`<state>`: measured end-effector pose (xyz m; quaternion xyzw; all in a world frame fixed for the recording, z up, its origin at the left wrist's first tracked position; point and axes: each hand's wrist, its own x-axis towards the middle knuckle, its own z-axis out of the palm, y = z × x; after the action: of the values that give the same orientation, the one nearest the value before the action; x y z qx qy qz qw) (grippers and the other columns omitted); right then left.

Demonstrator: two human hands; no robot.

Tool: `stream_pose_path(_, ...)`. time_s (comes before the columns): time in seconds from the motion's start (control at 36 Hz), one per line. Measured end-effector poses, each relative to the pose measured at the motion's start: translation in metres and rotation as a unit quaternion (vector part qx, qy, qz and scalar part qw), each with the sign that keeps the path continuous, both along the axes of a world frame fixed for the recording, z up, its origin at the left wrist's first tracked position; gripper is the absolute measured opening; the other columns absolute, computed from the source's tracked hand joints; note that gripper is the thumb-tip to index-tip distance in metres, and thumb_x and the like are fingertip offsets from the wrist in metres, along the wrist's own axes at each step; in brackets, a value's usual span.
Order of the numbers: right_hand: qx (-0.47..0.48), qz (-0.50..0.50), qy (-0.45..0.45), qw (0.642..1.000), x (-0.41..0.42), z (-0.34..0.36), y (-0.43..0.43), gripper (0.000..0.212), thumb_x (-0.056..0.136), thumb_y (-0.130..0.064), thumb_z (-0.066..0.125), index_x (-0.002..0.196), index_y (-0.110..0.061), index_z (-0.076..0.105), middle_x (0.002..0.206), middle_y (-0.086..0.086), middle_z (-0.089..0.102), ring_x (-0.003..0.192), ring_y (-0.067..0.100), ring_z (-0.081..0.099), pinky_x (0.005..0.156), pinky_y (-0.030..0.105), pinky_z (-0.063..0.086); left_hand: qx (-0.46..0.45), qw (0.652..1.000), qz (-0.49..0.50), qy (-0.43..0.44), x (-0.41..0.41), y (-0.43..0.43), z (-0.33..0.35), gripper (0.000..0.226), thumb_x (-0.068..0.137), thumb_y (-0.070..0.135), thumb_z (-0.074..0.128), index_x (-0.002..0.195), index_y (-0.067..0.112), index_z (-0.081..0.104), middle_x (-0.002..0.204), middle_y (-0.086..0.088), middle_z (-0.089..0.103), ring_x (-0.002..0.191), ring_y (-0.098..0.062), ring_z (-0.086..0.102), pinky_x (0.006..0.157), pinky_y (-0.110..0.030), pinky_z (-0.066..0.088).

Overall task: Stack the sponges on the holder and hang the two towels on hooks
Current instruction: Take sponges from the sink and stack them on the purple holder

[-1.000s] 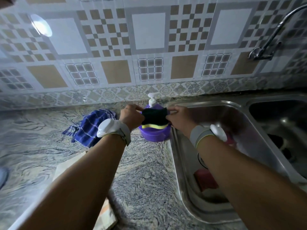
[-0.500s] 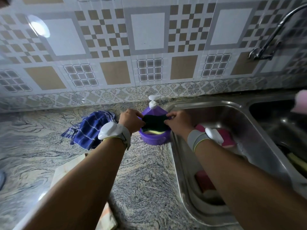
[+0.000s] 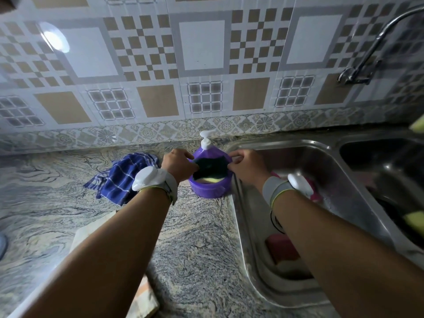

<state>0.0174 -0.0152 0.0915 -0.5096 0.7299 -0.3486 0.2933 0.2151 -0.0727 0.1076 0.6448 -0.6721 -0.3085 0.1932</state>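
Observation:
A purple round holder [image 3: 209,191] with a white soap pump [image 3: 206,140] stands on the counter beside the sink. A dark green and yellow sponge [image 3: 212,169] lies in its bowl. My left hand [image 3: 177,164] pinches the sponge's left edge and my right hand [image 3: 246,166] pinches its right edge. A blue checked towel [image 3: 121,177] lies crumpled on the counter to the left of the holder. Red sponges [image 3: 281,249] lie in the near sink basin, partly hidden by my right arm. Another yellow and dark sponge [image 3: 415,220] shows in the far basin.
A steel double sink [image 3: 321,157] fills the right side, with a tap [image 3: 367,60] on the tiled wall above it. A light board [image 3: 91,235] lies on the marble counter under my left arm. A pink item [image 3: 315,193] sits behind my right wrist.
Both hands have pushed the green sponge down from the holder's rim into its bowl. The view has shifted slightly.

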Motion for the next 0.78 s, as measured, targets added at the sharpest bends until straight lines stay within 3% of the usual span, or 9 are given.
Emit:
stream_pose_path(0.06, -0.015, -0.006, 0.012, 1.000, -0.005, 0.007, 0.004, 0.023, 0.084, -0.004, 0.070, 0.107, -0.007, 0.074, 0.075, -0.001, 0.064, 0.077, 0.015, 0.059, 0.057, 0.003, 0.040, -0.015, 1.000, 0.001, -0.002, -0.005, 0.001, 0.007, 0.022, 0.075, 0.026, 0.075, 0.096, 0.021, 0.074, 0.088, -0.008, 0.076, 0.084, -0.025, 0.073, 0.085, -0.034, 0.060)
stream_pose_path(0.19, -0.013, -0.051, 0.019, 0.998, -0.042, 0.025, 0.026, 0.018, 0.083, -0.012, 0.071, 0.101, -0.014, 0.076, 0.097, 0.009, 0.077, 0.087, 0.020, 0.069, 0.089, 0.032, 0.056, -0.026, 0.999, -0.033, 0.018, -0.046, 0.010, 0.031, 0.007, 0.073, 0.026, 0.071, 0.080, 0.023, 0.072, 0.082, -0.008, 0.076, 0.084, -0.028, 0.074, 0.083, -0.034, 0.060)
stream_pose_path(0.28, -0.002, -0.060, 0.023, 0.998, -0.061, 0.033, 0.039, 0.017, 0.085, -0.013, 0.070, 0.101, -0.014, 0.075, 0.099, 0.005, 0.075, 0.094, 0.019, 0.068, 0.090, 0.028, 0.052, -0.023, 0.997, -0.057, 0.040, -0.073, 0.015, 0.034, 0.012, 0.067, 0.029, 0.068, 0.073, 0.019, 0.072, 0.082, -0.013, 0.077, 0.083, -0.031, 0.074, 0.080, -0.042, 0.061)
stream_pose_path(0.39, 0.038, -0.106, 0.032, 0.993, -0.099, 0.035, 0.071, 0.022, 0.089, -0.023, 0.068, 0.108, -0.013, 0.073, 0.110, 0.005, 0.073, 0.105, 0.022, 0.066, 0.097, 0.030, 0.049, -0.001, 0.993, -0.110, 0.036, -0.127, 0.034, 0.030, 0.023, 0.076, 0.033, 0.059, 0.073, 0.013, 0.070, 0.076, -0.010, 0.076, 0.076, -0.024, 0.075, 0.078, -0.035, 0.062)
stream_pose_path(0.53, 0.083, -0.156, 0.011, 0.984, -0.131, 0.028, 0.110, 0.023, 0.090, -0.017, 0.062, 0.103, -0.003, 0.074, 0.093, 0.013, 0.074, 0.074, 0.020, 0.064, 0.060, 0.023, 0.049, 0.077, 0.978, -0.194, 0.027, -0.179, 0.059, 0.014, 0.020, 0.083, 0.021, 0.058, 0.087, 0.009, 0.074, 0.088, -0.014, 0.077, 0.082, -0.028, 0.075, 0.079, -0.042, 0.062)
stream_pose_path(0.61, 0.130, -0.158, 0.009, 0.979, -0.155, 0.015, 0.135, 0.021, 0.090, -0.018, 0.060, 0.087, -0.001, 0.072, 0.086, 0.016, 0.074, 0.076, 0.026, 0.068, 0.066, 0.029, 0.054, 0.116, 0.965, -0.236, 0.013, -0.212, 0.081, -0.002, 0.025, 0.084, 0.021, 0.058, 0.096, 0.007, 0.074, 0.095, -0.014, 0.076, 0.089, -0.028, 0.075, 0.081, -0.041, 0.062)
stream_pose_path(0.67, 0.166, -0.166, -0.015, 0.972, -0.170, 0.004, 0.150, 0.018, 0.093, -0.017, 0.060, 0.076, -0.011, 0.063, 0.073, 0.006, 0.066, 0.062, 0.018, 0.060, 0.050, 0.018, 0.048, 0.157, 0.954, -0.256, 0.003, -0.232, 0.091, -0.018, 0.039, 0.074, 0.029, 0.056, 0.099, 0.007, 0.074, 0.095, -0.014, 0.076, 0.088, -0.027, 0.075, 0.081, -0.043, 0.062)
stream_pose_path(0.72, 0.190, -0.167, -0.016, 0.967, -0.177, -0.006, 0.158, 0.011, 0.091, -0.019, 0.062, 0.083, -0.012, 0.062, 0.078, 0.006, 0.066, 0.064, 0.020, 0.060, 0.050, 0.021, 0.049, 0.191, 0.944, -0.268, 0.000, -0.241, 0.098, -0.032, 0.049, 0.064, 0.037, 0.053, 0.098, 0.007, 0.074, 0.093, -0.016, 0.077, 0.089, -0.028, 0.075, 0.082, -0.044, 0.062)
stream_pose_path(0.78, 0.199, -0.166, -0.009, 0.966, -0.188, -0.020, 0.165, 0.014, 0.090, -0.026, 0.064, 0.091, -0.012, 0.059, 0.084, 0.007, 0.064, 0.070, 0.020, 0.058, 0.059, 0.027, 0.048, 0.201, 0.938, -0.282, -0.007, -0.255, 0.105, -0.048, 0.043, 0.072, 0.036, 0.058, 0.099, 0.006, 0.072, 0.097, -0.017, 0.075, 0.093, -0.033, 0.074, 0.083, -0.044, 0.061)
